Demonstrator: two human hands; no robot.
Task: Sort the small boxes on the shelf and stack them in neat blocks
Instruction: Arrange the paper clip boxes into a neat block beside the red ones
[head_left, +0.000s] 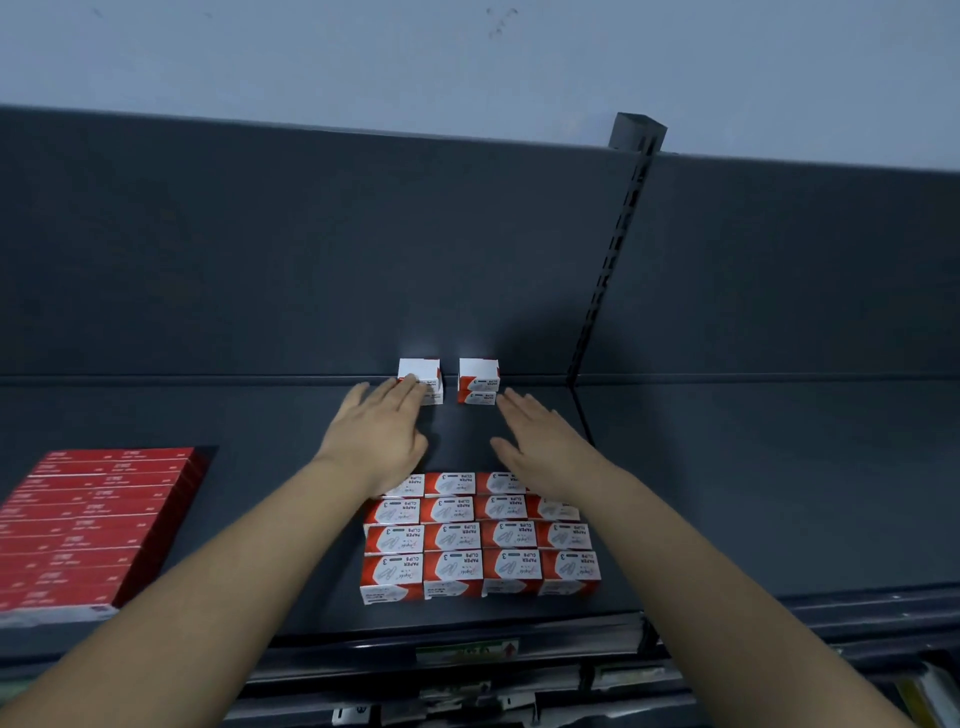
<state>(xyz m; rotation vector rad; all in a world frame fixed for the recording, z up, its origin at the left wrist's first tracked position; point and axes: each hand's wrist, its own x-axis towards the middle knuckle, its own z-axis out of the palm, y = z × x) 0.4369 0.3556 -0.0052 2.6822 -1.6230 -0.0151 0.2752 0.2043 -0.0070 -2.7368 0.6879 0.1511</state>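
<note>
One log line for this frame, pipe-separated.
left hand: open, touching left rear stack | right hand: open, beside right rear stack, contact unclear | front block: neat rows

One block of paper-clip boxes (480, 540), four rows of four on top, far right corner hidden. Behind, a left stack (422, 370) and a right stack (479, 382), the right two boxes high. One pile of flat red boxes (88, 519).
</note>
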